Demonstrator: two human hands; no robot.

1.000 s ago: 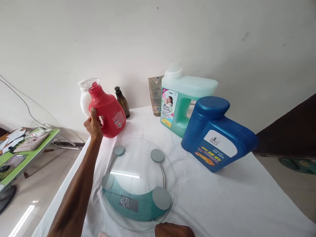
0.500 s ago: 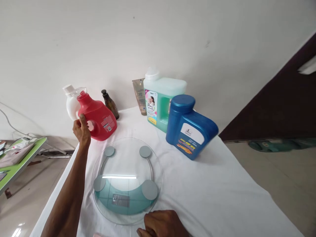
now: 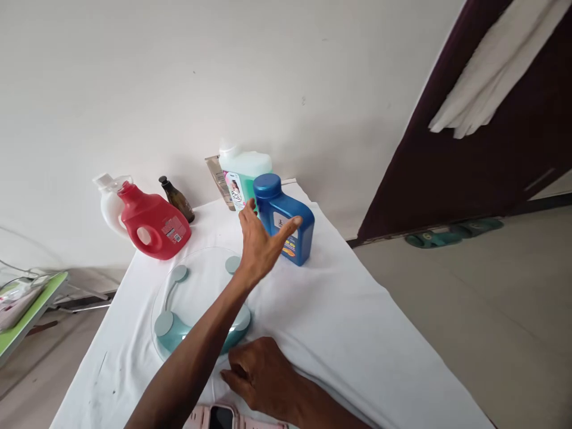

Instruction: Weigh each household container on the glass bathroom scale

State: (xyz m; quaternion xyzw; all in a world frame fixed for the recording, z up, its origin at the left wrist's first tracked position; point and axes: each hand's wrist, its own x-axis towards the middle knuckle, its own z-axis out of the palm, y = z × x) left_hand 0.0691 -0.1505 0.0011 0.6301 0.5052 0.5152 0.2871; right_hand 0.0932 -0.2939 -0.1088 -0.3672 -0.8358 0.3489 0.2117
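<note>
The left hand (image 3: 261,241) reaches across the table with fingers spread and thumb apart, open and holding nothing, just in front of the blue jug (image 3: 286,217). Whether the fingertips touch it cannot be told. The jug stands upright near the back right of the table (image 3: 379,357), its long axis vertical, its round screw cap on top at the left end and its body sloping down to the right. Its pale label faces the camera. It is hard, glossy plastic with a boxy, shouldered shape.

The right hand (image 3: 263,375) lies knuckles up on the white cloth at the near edge, fingers curled loosely, gripping nothing, just beside the scale's rim. The scale (image 3: 192,286) is a round disc of clear glass with four grey circular pads and a teal band at the near side; the left forearm crosses above it.

Behind the jug stands a pale green, translucent jug (image 3: 243,170) with a white cap and a printed label, and a tan tube (image 3: 218,179) stands just beside it. To the left stand a small brown bottle (image 3: 176,199), a red handled bottle (image 3: 152,223), capless and tilted, and a white bottle (image 3: 107,199) behind it. A pink-cased phone (image 3: 218,417) lies at the bottom edge.
</note>
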